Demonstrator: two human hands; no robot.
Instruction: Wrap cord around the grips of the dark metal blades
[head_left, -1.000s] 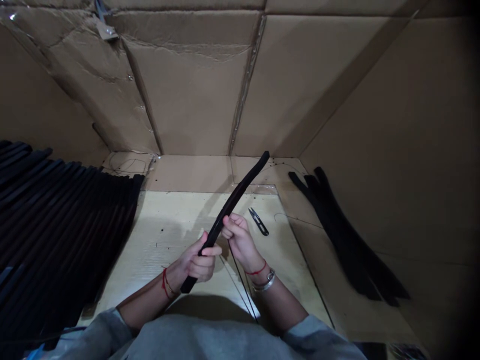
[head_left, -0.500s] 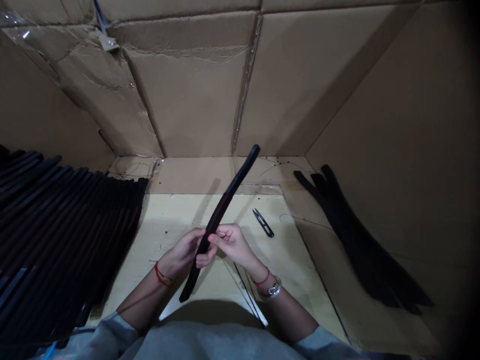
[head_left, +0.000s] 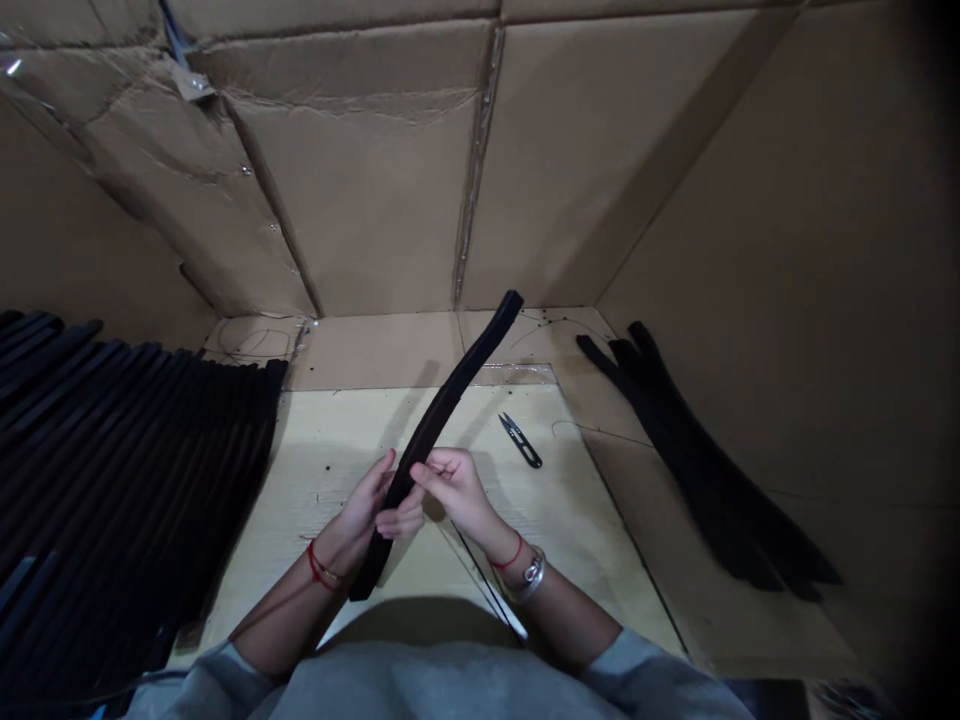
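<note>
A long curved black rubber strip (head_left: 450,405) rises from my hands toward the far edge of the board, its lower end hanging below them. My left hand (head_left: 379,510) wraps its lower part, with the fingers curled around it. Just above, my right hand (head_left: 450,487) pinches the strip from the other side. A thin black wire (head_left: 484,585) runs down from near my right hand toward my body. Black thread snips (head_left: 520,440) lie on the board, to the right of the strip and beyond my right hand.
A pale wooden board (head_left: 337,430) lies under my hands. On the left is a large row of black strips (head_left: 150,450); a smaller pile of them (head_left: 697,470) lies on the right. Cardboard walls (head_left: 375,200) enclose the far side and right, with loose thin wires on the floor.
My left hand has moved from a tight fist low on the strip to a looser hold, and my hands have come closer together. The strip now tilts further right and bends more.
</note>
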